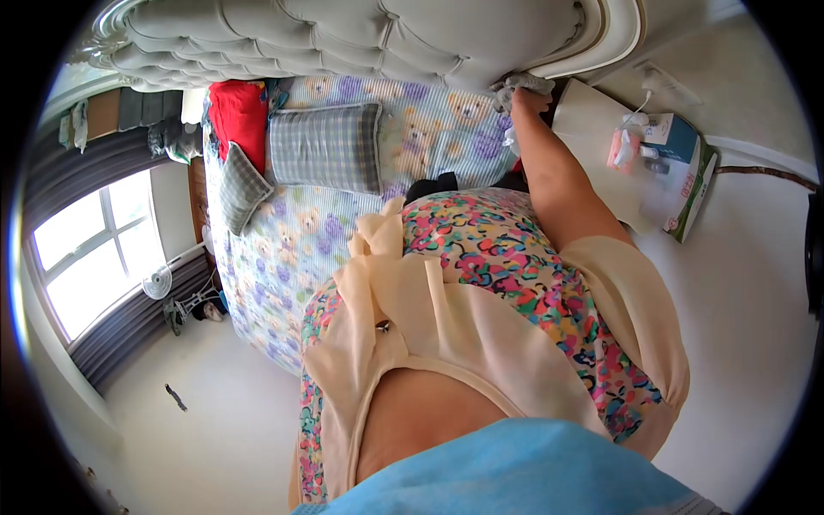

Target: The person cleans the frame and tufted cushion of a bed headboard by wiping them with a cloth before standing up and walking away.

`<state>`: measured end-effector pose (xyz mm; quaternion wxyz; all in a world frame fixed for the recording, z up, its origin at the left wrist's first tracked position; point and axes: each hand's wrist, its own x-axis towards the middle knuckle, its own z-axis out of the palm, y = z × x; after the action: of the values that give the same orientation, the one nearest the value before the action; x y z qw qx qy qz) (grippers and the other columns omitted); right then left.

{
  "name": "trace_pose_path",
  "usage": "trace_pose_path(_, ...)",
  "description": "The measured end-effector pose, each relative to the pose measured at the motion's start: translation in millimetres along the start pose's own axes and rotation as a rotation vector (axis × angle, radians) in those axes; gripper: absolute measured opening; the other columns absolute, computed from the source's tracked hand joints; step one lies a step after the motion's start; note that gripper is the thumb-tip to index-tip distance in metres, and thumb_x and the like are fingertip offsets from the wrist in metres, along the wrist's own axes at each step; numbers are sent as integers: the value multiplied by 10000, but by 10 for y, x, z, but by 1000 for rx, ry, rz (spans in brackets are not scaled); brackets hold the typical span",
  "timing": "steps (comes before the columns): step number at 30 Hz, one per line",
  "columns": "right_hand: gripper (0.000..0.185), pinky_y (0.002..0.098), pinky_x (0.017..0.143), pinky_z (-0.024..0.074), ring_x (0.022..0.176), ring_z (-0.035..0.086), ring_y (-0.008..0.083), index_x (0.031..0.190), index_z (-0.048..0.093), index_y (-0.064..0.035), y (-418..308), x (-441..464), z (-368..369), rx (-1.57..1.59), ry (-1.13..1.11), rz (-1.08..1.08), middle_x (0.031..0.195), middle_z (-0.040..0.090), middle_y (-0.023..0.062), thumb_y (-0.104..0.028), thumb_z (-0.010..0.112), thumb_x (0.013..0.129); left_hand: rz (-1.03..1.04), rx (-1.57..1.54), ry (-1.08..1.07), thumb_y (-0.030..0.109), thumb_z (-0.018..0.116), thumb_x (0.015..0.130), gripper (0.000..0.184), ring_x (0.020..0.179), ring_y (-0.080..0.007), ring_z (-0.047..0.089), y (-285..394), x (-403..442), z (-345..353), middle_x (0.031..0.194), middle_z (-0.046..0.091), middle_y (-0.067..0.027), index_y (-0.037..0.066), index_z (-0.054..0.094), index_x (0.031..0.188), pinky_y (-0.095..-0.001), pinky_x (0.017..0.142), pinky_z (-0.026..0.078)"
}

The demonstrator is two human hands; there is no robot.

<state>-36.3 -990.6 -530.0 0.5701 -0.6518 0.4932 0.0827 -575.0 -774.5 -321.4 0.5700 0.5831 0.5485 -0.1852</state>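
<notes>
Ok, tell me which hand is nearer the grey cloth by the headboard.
Right. The right hand touches the grey cloth by the headboard; the left hand is out of view, so its exact place can't be told.

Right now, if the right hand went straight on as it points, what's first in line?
Probably the tufted headboard, just beyond the grey cloth at the right hand. Depth is unclear, so cloth and headboard may already be touching.
</notes>
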Motion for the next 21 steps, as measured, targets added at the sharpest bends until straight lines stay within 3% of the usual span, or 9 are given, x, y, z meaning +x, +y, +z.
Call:
trace_pose_path(3, 875, 456, 957, 589, 1167, 625, 381, 1422, 408, -70, 19, 323, 203, -149, 95, 223, 1365, 567, 182, -235, 898, 716, -4, -9, 10, 309, 571, 965, 365, 928, -227, 679, -128, 41, 17, 1052, 703, -123, 31, 682, 1175, -359, 844, 542)
trace_pose_path(4, 650, 454, 881, 588, 1084, 667, 328, 1323, 520, -37, -5, 300, 261, -157, 188, 268, 1233, 660, 151, -244, 829, 790, -2, -13, 11, 310, 572, 964, 365, 926, -227, 680, -161, 75, 50, 1047, 704, -123, 32, 685, 1171, -360, 843, 543)
trace_pose_path(5, 650, 454, 881, 588, 1084, 667, 328, 1323, 520, -37, 60, 299, 144, -176, 193, 254, 1233, 660, 151, -244, 829, 790, 1, -21, 13, 311, 573, 963, 364, 923, -228, 681, -196, 120, 62, 1043, 705, -124, 32, 687, 1167, -360, 842, 543)
trace_pose_path(7, 387, 446, 813, 576, 945, 697, 276, 1155, 635, -30, 27, 368, -69, -415, -399, -13, 1074, 708, 129, -257, 740, 860, 14, -39, 16, 313, 575, 960, 363, 917, -228, 682, -229, 229, 111, 1034, 707, -126, 32, 691, 1159, -361, 839, 543)
trace_pose_path(10, 244, 415, 788, 573, 838, 702, 224, 1079, 696, -85, 71, 367, -453, -22, -938, 258, 961, 730, 66, -256, 709, 906, 36, -73, 22, 316, 578, 956, 361, 909, -229, 684, -279, 426, 227, 1020, 710, -128, 33, 697, 1146, -363, 836, 544)
trace_pose_path(11, 261, 381, 834, 571, 897, 709, 235, 1099, 679, -18, -156, 2, -795, 41, -975, 195, 1085, 724, 93, -157, 731, 885, 40, -87, 24, 317, 579, 955, 361, 906, -230, 685, -320, 488, 280, 1016, 711, -128, 33, 699, 1142, -363, 834, 545)
trace_pose_path(15, 353, 368, 873, 555, 959, 689, 205, 1181, 674, -15, -1020, -1036, -1695, 63, -968, -453, 1079, 716, 70, -122, 764, 857, 52, -141, 47, 321, 583, 950, 359, 895, -231, 688, -426, 721, 448, 998, 714, -131, 34, 708, 1125, -365, 829, 546)
trace_pose_path(19, 528, 384, 1053, 438, 1147, 609, 242, 1311, 595, 26, -1681, -1880, -2386, 31, -822, -1005, 1251, 648, 112, -72, 767, 821, 68, -200, 83, 325, 586, 945, 358, 883, -233, 690, -489, 888, 588, 980, 718, -134, 35, 716, 1109, -367, 825, 547)
trace_pose_path(21, 634, 443, 1107, 378, 1242, 543, 287, 1358, 554, 24, -1861, -1918, -2440, -28, -490, -1672, 1356, 562, 144, -63, 789, 776, 68, -228, 104, 327, 588, 942, 357, 878, -233, 692, -534, 951, 653, 971, 720, -135, 36, 720, 1100, -368, 822, 548)
